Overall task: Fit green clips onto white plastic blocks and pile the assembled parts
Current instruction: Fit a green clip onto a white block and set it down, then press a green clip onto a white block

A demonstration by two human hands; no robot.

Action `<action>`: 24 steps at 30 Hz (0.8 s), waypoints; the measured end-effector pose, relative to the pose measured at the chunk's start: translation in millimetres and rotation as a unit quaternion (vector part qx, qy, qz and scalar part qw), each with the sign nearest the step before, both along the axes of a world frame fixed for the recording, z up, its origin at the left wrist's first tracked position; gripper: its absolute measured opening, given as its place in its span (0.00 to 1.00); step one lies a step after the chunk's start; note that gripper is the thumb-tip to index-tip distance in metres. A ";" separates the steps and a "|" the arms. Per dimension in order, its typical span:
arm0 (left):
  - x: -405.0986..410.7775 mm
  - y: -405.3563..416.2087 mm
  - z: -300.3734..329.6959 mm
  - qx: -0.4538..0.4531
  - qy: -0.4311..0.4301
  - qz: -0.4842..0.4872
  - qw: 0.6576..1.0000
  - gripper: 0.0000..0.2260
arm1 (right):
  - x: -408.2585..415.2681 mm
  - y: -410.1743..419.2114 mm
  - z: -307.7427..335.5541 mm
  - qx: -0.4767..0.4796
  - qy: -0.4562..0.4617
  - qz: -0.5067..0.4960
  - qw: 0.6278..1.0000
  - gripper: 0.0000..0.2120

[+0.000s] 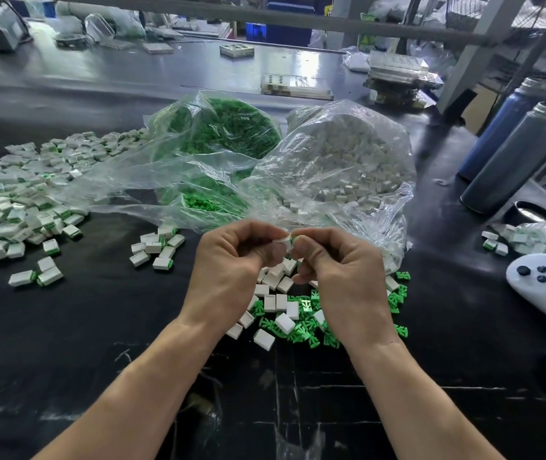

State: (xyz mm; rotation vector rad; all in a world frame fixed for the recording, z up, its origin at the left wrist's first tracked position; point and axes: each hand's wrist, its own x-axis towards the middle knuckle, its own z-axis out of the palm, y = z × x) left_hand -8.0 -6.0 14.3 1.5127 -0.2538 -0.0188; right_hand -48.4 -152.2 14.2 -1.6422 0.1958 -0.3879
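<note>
At frame centre, left hand (pixel 231 260) pinches a block (pixel 285 242), right hand (pixel 341 263) pinches a clip (pixel 293 241); push it in square, I'd say.

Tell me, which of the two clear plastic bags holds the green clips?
The left bag, behind the left hand, shows green clips through its plastic. The right bag is filled with white blocks instead.

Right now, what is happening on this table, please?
A person is joining small parts by hand. The left hand pinches a white block while the right hand presses a green clip onto it. Loose blocks and clips lie below the hands. The pile of assembled parts is at the left, and two open bags behind hold more stock.
</note>
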 end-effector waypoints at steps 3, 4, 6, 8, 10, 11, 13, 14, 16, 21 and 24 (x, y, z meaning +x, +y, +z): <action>0.3 1.3 0.4 -0.017 -0.006 -0.017 1.000 0.08 | -0.2 -0.7 -0.1 -0.020 -0.008 -0.004 1.000 0.03; 0.2 2.1 0.7 -0.017 -0.003 -0.020 1.000 0.07 | -0.7 -1.7 -1.0 -0.036 -0.012 -0.003 0.999 0.03; 0.3 4.3 1.3 -0.015 0.005 -0.022 1.000 0.06 | -1.3 -3.3 -3.4 -0.079 -0.022 -0.003 0.997 0.04; 0.6 5.7 1.4 -0.006 0.009 -0.024 1.000 0.06 | -1.3 -4.0 -5.2 -0.121 -0.031 -0.005 0.992 0.03; 0.7 5.0 1.4 0.008 0.011 -0.021 1.000 0.06 | -0.8 -3.6 -5.9 -0.150 -0.032 -0.007 0.988 0.03; 0.6 4.3 1.3 0.014 0.011 -0.017 1.000 0.05 | -0.8 -3.0 -6.0 -0.159 -0.029 -0.006 0.987 0.03; -0.2 3.3 1.9 0.030 0.003 -0.007 1.000 0.06 | -1.2 -1.5 -5.4 -0.179 -0.032 -0.004 0.983 0.03; -0.6 3.1 2.7 0.039 -0.006 -0.003 0.999 0.07 | -1.8 -1.0 -4.7 -0.195 -0.039 -0.005 0.980 0.03; -1.2 3.3 4.6 0.059 -0.026 0.001 0.998 0.10 | -3.4 0.3 -2.9 -0.233 -0.053 -0.009 0.971 0.03; -3.3 2.7 4.8 0.050 -0.031 0.008 0.998 0.11 | -5.8 2.0 -3.6 -0.177 -0.049 -0.016 0.983 0.04; -5.2 0.6 3.4 0.022 -0.015 0.019 0.999 0.12 | -5.4 5.2 -4.5 -0.157 -0.055 -0.025 0.986 0.04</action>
